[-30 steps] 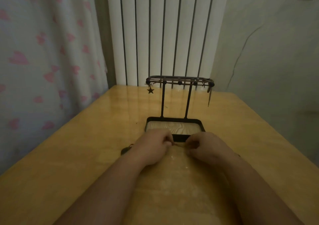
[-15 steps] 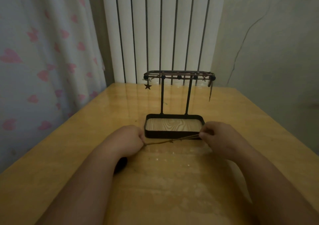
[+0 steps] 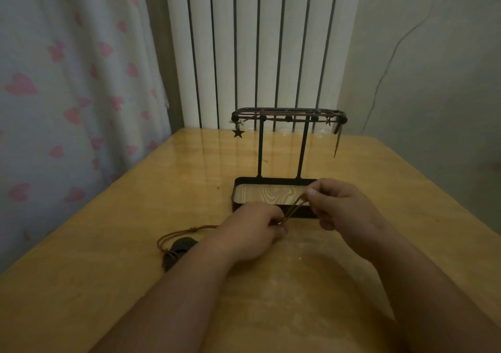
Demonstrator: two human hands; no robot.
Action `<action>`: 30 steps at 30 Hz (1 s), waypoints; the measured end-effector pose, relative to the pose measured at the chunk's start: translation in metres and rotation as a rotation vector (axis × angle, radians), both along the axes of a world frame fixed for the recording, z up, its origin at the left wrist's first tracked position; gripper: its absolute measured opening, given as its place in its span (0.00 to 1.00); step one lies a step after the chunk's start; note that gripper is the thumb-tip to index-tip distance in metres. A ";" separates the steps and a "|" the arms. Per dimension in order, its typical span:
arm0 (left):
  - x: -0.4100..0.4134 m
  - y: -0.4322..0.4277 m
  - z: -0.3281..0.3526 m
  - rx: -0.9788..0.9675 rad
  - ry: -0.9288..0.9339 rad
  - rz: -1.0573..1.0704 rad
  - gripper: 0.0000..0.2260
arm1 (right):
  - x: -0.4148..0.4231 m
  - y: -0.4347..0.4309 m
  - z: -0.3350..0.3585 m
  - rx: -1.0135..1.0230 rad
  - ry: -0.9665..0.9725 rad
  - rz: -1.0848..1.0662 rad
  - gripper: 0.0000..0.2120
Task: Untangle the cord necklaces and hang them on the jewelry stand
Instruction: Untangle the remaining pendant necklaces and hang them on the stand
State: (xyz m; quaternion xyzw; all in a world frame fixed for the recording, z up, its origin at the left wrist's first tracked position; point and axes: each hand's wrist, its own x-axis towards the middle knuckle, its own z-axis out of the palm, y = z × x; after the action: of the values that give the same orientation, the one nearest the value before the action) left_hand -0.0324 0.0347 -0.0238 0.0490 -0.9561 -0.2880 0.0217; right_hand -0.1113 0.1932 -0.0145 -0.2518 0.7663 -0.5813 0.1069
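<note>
A black jewelry stand (image 3: 288, 146) with a wood-bottomed tray stands mid-table; cord necklaces lie wound along its top bar, and a star pendant (image 3: 238, 133) dangles at its left end. A brown cord necklace (image 3: 294, 208) is stretched between my hands just in front of the tray. My left hand (image 3: 253, 232) pinches its lower end near the tabletop. My right hand (image 3: 343, 206) pinches the upper end over the tray's right corner. The cord trails left past my left wrist to a knotted loop and a dark pendant (image 3: 180, 247) lying on the table.
The wooden table (image 3: 108, 257) runs to a white ribbed radiator (image 3: 260, 49) at the back. A heart-patterned curtain (image 3: 67, 95) hangs on the left. A plain wall (image 3: 433, 81) is on the right.
My hands pulled apart along the cord, then came closer again. My right hand rose over the tray corner, so the cord now slants upward. The dark pendant and loop have come into sight left of my arm.
</note>
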 end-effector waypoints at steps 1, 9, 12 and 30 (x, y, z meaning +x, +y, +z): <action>0.001 -0.001 0.000 0.047 0.014 0.012 0.04 | 0.000 0.001 0.000 -0.008 0.010 -0.026 0.10; 0.011 -0.010 0.011 0.569 0.119 0.050 0.07 | -0.011 0.013 0.007 -0.044 0.085 -0.271 0.09; 0.012 -0.013 0.012 0.712 0.090 0.013 0.09 | -0.009 0.011 0.007 -0.016 0.092 -0.258 0.09; 0.012 -0.030 0.019 1.121 0.039 0.048 0.12 | -0.001 0.010 0.017 -0.596 -0.399 -0.106 0.21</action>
State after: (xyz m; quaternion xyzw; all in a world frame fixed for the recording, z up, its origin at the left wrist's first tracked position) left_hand -0.0204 0.0050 -0.0048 0.0696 -0.6550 -0.7523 0.0165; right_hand -0.1123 0.2032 0.0026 -0.1136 0.5395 -0.8214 0.1459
